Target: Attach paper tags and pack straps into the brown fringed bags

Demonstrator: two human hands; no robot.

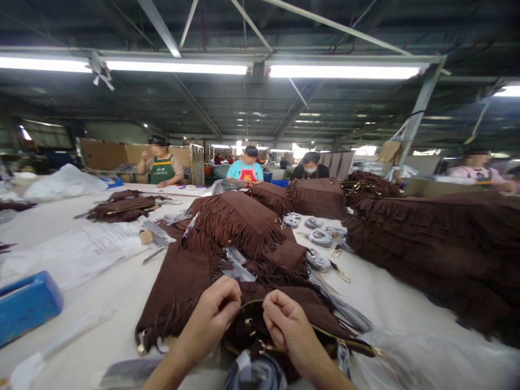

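Note:
An open brown bag (317,306) with a gold zipper lies right in front of me, gold clasps showing inside its mouth. My left hand (217,309) is closed at the bag's left edge, thumb against the fingers. On the other side of the opening, my right hand (282,319) is pinched too. What either hand grips is too small to make out. A coiled grey wrapped strap (255,374) sits at the near edge below the hands. Fringed brown bags (239,216) are piled just beyond.
A blue box (28,306) stands at the left, near plastic sheeting (93,249). Coiled straps (320,237) lie right of the pile. A large stack of fringed brown pieces (434,249) fills the right. People sit across the table, one in a green apron (161,170).

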